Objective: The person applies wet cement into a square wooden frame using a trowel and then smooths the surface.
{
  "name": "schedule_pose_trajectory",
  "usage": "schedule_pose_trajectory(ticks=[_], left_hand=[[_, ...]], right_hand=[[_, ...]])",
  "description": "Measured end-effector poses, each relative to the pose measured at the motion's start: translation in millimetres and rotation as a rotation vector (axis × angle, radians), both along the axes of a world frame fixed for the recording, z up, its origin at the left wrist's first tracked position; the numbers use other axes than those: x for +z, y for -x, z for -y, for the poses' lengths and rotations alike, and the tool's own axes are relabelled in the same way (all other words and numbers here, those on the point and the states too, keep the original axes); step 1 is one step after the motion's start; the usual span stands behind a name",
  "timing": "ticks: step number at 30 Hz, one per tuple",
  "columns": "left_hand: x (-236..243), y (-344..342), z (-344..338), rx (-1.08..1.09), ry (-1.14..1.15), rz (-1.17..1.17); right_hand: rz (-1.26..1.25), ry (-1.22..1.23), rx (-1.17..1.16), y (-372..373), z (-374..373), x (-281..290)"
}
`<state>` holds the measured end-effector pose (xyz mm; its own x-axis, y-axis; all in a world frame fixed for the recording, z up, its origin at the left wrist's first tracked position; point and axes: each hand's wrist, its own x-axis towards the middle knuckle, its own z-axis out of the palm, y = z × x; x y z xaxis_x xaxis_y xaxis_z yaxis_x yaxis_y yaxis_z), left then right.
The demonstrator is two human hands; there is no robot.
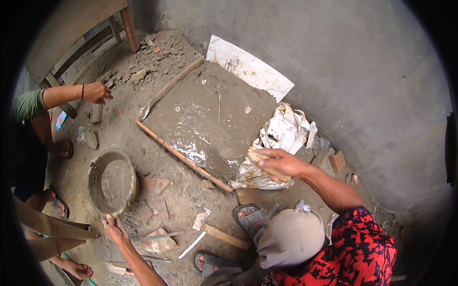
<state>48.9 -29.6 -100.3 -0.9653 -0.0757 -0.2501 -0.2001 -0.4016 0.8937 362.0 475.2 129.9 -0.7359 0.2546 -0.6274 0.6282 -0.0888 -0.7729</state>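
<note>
Well up and to the right of the left hand [114, 229] lies a wet cement slab [210, 119] edged by wooden strips [183, 157], with rubble-strewn dirt between, while the round pan [131, 183] just above the hand holds grey mortar, fingers bunched at its rim, grip unclear.

1. Round pan [95, 167], left of centre in the frame. It is a shallow bowl shape, caked all over in grey-brown mortar, and sits upright on the dirt floor.
2. The pan's rim is thick and crusted. The right hand [114, 229] touches its lower edge from below; whether the fingers grip it cannot be told.
3. Mortar [114, 183] lies inside the pan: a wet grey mass, fairly smooth on top, filling the bottom and heaped toward the right wall. The left inner wall is bare and darker.
</note>
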Motion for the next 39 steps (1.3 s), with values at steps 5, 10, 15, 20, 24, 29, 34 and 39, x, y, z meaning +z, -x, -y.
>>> schedule_pose_trajectory(ticks=[5,10,15,20,24,29,34,39], left_hand=[[10.3,-3.5,-3.5,-0.007,0.048,0.038],[-0.9,1.0,0.4,-0.066,0.04,0.04],[21.9,-7.9,-8.4,-0.031,0.082,0.067],[22.9,-6.5,-2.3,-0.045,0.088,0.059],[20.7,-6.8,-4.2,-0.06,0.074,0.075],[28.7,-10.5,-11.3,-0.004,0.099,0.09],[36.4,-10.5,-11.4,-0.066,0.108,0.07],[34.5,-12.3,-15.1,-0.032,0.106,0.092]], right_hand=[[0.126,-0.314,-0.185,-14.8,-84.0,-20.1],[0.187,-1.19,0.025,-11.0,-188.0,-100.2],[0.434,-1.444,0.238,4.3,-213.0,-125.7],[0.388,-1.483,0.218,-4.2,-215.1,-131.1],[0.32,-1.493,0.237,-7.2,-224.2,-136.7],[0.29,-1.543,0.175,0.2,-239.5,-144.4],[0.334,-1.58,0.073,8.5,-265.5,-125.1],[0.522,-1.51,0.174,10.4,-277.0,-123.0]])
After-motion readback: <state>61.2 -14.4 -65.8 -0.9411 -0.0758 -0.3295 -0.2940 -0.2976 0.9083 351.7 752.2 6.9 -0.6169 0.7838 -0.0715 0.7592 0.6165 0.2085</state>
